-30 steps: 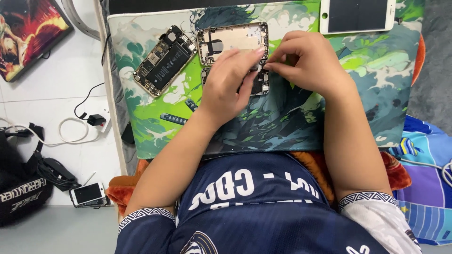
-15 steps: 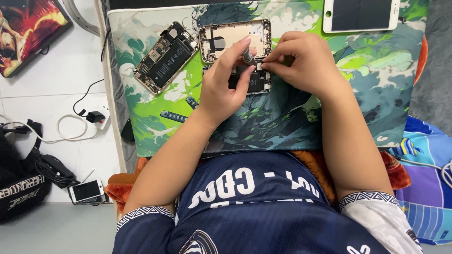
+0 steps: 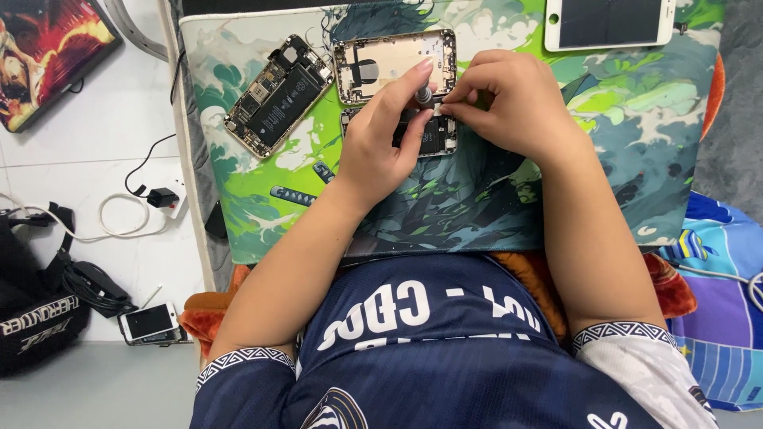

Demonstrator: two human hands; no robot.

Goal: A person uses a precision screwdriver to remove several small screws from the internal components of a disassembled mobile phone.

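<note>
On the green wave-print desk mat [image 3: 620, 159], left hand [image 3: 381, 143] pinches a small grey-capped precision screwdriver [image 3: 424, 96] upright over the opened dark phone chassis [image 3: 433, 135]. Right hand [image 3: 509, 103], fingers curled closed, steadies its edge; what they grip is hidden. Judgement: keep driver vertical, pressure light, chassis pinned.

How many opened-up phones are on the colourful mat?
3: one with its battery showing at the left, an empty gold shell in the middle, and one under the hands. More may be hidden.
</note>
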